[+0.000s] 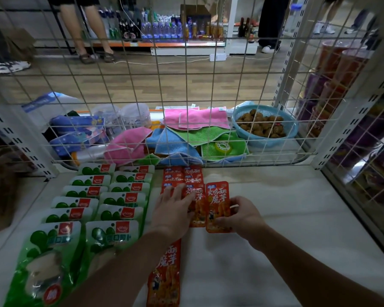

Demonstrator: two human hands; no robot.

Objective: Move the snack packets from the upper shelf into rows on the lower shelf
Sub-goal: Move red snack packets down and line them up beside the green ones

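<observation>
Head view, red packet pinched at near end by right hand, long axis front-to-back, top pointed toward wire grid, left hand fingers spread flat on red row, mid white shelf, wood floor seen beyond.

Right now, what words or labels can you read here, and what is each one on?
"火鸡面 魔芋": red snack packet on the right.
"CHEW": foot of the neighbouring red packet.
"口萝卜", first character blurred: near green packet.
Red logos on green packets, labels on distant bottles: too blurred.
</observation>
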